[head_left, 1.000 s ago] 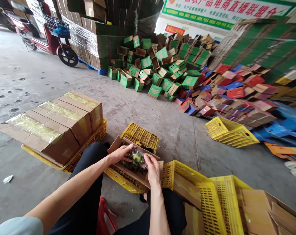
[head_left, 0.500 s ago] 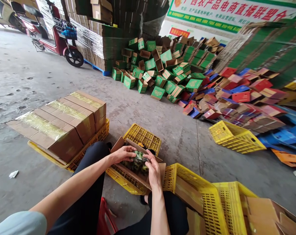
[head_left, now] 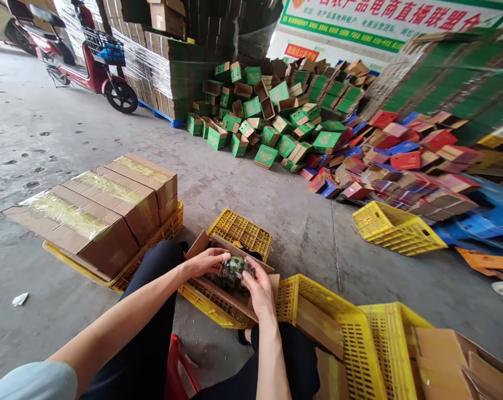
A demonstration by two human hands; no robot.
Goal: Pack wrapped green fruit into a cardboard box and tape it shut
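My left hand and my right hand hold a clear-wrapped packet between their fingertips. Green and dark patches show through its shiny film; what is inside I cannot make out for certain. Right below lies an open cardboard box, its flaps standing out, with more dark green, wrapped-looking contents partly hidden by my hands. This box rests on an upturned-looking yellow crate between my knees. Behind the box, an orange and black object is partly covered.
Taped cartons fill a yellow crate at left. Yellow crates with cardboard stand at right, and another yellow crate lies beyond. Green boxes and red-blue boxes are heaped behind. A red scooter is parked far left.
The packet has turned between my hands and shows more of its broad, shiny side. My right fingers have shifted from spread at its edge to closer round its end.
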